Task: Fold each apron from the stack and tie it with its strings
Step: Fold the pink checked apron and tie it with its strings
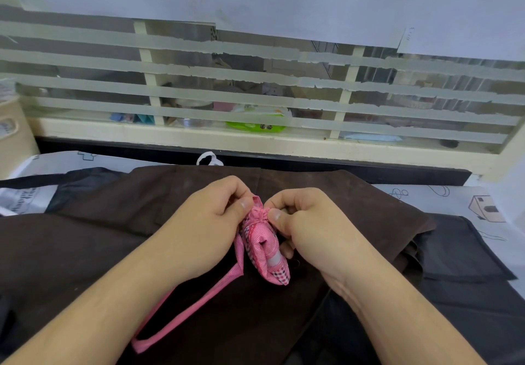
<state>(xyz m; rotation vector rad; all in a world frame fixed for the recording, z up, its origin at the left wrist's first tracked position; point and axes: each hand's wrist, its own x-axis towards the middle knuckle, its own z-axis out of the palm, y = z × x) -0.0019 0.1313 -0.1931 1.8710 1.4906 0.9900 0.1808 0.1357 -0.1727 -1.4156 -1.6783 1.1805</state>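
Only legible text is "Happy" printed on the white cloth (24, 201) at far left edge; second word beneath it too blurred to read.

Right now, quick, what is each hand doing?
Left hand: closed, pinching the pink string at the knot on the folded pink apron.
Right hand: closed, pinching the string on the knot's other side.

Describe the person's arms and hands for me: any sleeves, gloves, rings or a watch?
Both forearms are bare right down to the frame's bottom edge, with no sleeves in view. The left hand and right hand wear no gloves. No rings, watch or wristband show on the fingers and wrists visible. Thumbnails look short and unpainted.
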